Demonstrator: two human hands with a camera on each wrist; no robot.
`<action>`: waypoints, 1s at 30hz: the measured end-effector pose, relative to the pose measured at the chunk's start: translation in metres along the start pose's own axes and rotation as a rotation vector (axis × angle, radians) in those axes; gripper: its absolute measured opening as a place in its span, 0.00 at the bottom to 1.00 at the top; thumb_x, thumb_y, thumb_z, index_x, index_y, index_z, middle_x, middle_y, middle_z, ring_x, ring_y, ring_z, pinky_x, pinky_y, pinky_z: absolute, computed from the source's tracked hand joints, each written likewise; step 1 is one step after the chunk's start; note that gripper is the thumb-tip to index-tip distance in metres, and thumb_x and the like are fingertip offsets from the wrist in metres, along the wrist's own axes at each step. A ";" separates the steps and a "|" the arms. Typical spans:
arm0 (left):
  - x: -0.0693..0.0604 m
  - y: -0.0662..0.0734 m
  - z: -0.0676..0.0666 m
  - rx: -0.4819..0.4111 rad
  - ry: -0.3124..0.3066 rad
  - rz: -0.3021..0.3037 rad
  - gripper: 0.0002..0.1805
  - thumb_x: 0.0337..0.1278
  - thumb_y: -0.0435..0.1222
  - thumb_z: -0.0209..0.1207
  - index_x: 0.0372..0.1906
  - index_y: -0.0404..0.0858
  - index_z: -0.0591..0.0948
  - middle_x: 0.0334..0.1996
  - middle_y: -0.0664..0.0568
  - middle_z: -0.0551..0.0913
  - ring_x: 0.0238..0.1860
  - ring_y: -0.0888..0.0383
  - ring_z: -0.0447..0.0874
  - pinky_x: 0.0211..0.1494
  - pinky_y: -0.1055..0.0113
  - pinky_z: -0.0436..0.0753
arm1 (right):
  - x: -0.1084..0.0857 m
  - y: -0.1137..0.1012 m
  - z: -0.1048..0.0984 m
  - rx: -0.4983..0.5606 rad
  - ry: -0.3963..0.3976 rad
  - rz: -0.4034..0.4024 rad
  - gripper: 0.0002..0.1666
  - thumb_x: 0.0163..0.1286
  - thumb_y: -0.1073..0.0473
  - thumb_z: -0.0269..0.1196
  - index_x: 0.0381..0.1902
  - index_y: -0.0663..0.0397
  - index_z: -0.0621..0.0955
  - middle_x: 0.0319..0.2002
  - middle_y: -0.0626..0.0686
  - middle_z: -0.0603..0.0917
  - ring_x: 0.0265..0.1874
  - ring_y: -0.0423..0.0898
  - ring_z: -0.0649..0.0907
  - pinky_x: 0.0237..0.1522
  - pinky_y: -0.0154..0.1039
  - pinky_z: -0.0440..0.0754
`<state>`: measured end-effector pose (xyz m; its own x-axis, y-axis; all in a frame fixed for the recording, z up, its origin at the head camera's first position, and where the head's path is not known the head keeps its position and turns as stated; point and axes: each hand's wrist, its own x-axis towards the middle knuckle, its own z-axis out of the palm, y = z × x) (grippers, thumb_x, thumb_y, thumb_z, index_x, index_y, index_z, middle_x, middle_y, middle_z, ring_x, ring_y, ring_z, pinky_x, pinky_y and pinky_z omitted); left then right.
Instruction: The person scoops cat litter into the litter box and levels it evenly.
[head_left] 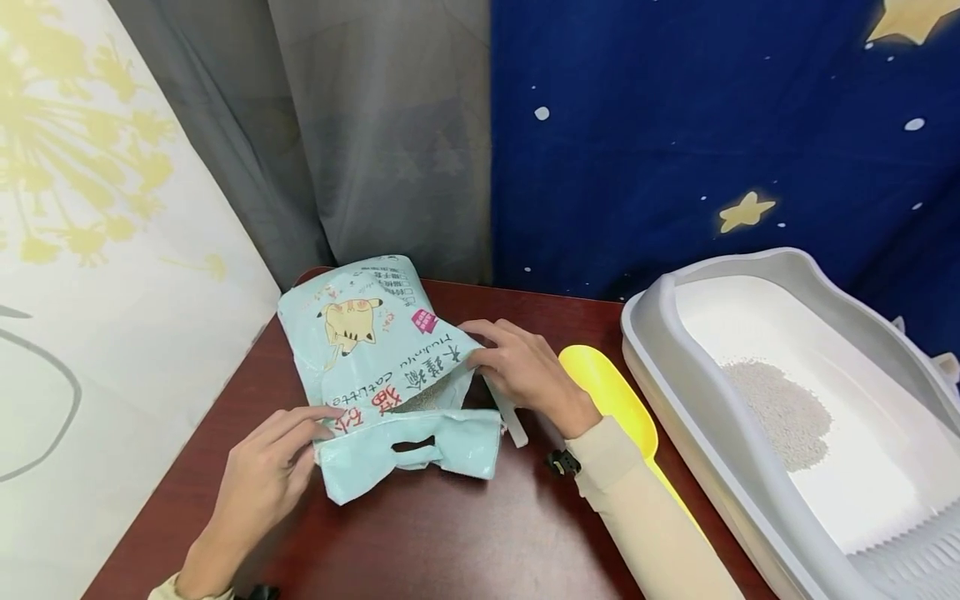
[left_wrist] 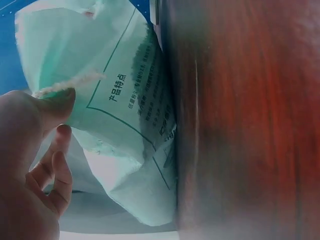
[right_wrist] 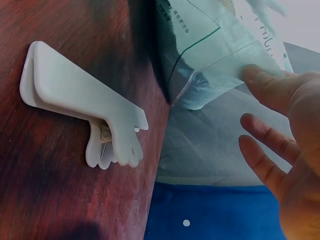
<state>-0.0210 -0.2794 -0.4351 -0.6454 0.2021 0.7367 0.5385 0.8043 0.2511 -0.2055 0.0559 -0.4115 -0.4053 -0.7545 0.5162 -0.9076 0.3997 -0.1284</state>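
A light blue cat litter bag (head_left: 352, 325) lies on the table with its mouth toward me, and grey granules (head_left: 427, 396) show inside. At the left corner of the mouth, my left hand (head_left: 266, 462) pinches the bag's edge between thumb and fingers. The left wrist view shows that thumb (left_wrist: 57, 107) pressed on the bag (left_wrist: 115, 75). My right hand (head_left: 528, 371) grips the opposite corner of the mouth. Beneath it on the table lies a white sealing clip (right_wrist: 80, 87), with nothing in its jaws. The flap with a cut-out handle (head_left: 412, 450) hangs toward me.
A yellow scoop (head_left: 611, 396) lies right of my right hand, its handle partly behind the sleeve. Beyond it stands a grey and white litter box (head_left: 697, 367) with a small heap of granules (head_left: 780, 412). Curtains (head_left: 675, 125) hang behind the dark red table (head_left: 420, 542).
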 end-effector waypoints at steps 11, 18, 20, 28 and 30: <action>-0.010 -0.003 -0.003 -0.056 0.003 -0.041 0.15 0.56 0.26 0.53 0.35 0.45 0.87 0.49 0.54 0.92 0.39 0.63 0.79 0.30 0.79 0.70 | -0.002 -0.001 0.002 0.048 0.000 0.058 0.08 0.73 0.64 0.73 0.42 0.44 0.95 0.60 0.50 0.85 0.51 0.51 0.86 0.36 0.44 0.87; -0.009 0.005 -0.001 0.033 -0.136 -0.081 0.13 0.64 0.28 0.50 0.40 0.42 0.84 0.56 0.55 0.90 0.44 0.58 0.79 0.41 0.70 0.75 | 0.003 -0.004 0.003 0.153 0.011 0.111 0.03 0.73 0.61 0.75 0.36 0.50 0.93 0.55 0.52 0.89 0.50 0.48 0.89 0.53 0.46 0.88; -0.006 0.008 0.002 0.057 -0.130 -0.028 0.15 0.64 0.29 0.47 0.41 0.40 0.85 0.56 0.52 0.89 0.46 0.51 0.80 0.46 0.65 0.76 | 0.004 -0.005 0.003 0.177 0.001 0.124 0.05 0.75 0.61 0.74 0.36 0.52 0.93 0.54 0.52 0.90 0.49 0.47 0.90 0.53 0.46 0.88; 0.002 0.016 0.013 0.096 -0.041 0.128 0.24 0.63 0.30 0.41 0.44 0.43 0.90 0.51 0.48 0.89 0.48 0.41 0.82 0.46 0.54 0.73 | 0.006 -0.004 0.002 0.216 -0.018 0.135 0.05 0.75 0.62 0.73 0.38 0.53 0.94 0.54 0.51 0.90 0.49 0.47 0.91 0.53 0.47 0.89; 0.002 0.016 0.013 0.065 -0.011 0.111 0.22 0.64 0.30 0.43 0.41 0.43 0.89 0.49 0.49 0.89 0.48 0.42 0.83 0.48 0.56 0.73 | 0.006 -0.003 0.003 0.221 -0.017 0.129 0.05 0.75 0.62 0.73 0.38 0.53 0.94 0.54 0.52 0.91 0.49 0.47 0.91 0.53 0.47 0.89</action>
<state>-0.0208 -0.2585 -0.4378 -0.5904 0.2976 0.7503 0.5706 0.8114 0.1271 -0.2049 0.0489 -0.4104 -0.5190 -0.7145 0.4692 -0.8496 0.3707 -0.3753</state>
